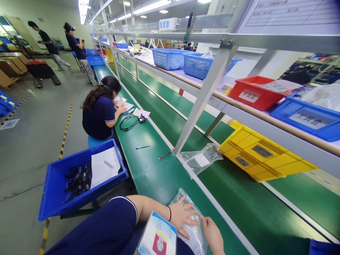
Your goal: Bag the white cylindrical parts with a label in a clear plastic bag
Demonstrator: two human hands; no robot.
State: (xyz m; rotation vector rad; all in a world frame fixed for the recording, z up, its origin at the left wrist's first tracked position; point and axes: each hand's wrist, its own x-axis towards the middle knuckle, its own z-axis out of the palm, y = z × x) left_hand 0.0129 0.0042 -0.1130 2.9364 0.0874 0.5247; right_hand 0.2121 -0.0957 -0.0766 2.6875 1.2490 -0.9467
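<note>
- Your left hand [183, 216] lies flat on a clear plastic bag [190, 226], with its fingers spread out and pressing down on it.
- Your right hand [212, 235] touches the same bag from the right side. Its fingers pinch the edge of the bag, just beside your left hand.
- The bag sits at the near edge of the green worktop [164, 177], right in front of you.
- A card with a photo [158, 237] hangs at your chest, just below your left hand.
- A second clear bag [200, 159] lies further up the worktop, by a grey metal post [204, 95].
- A blue pen [142, 147] and a red pencil [165, 154] lie on the worktop, near each other.
- A big yellow tray [262, 156] sits tilted under the shelf on your right.
- On the shelf stand a red bin [252, 94] and a blue bin [308, 118].
- On your left, a blue crate [58, 187] holds black parts [79, 179] and a sheet of paper [102, 168].
- A seated person [101, 111] in a dark blue shirt works further along the worktop, with a black cable [130, 124] next to that person.
</note>
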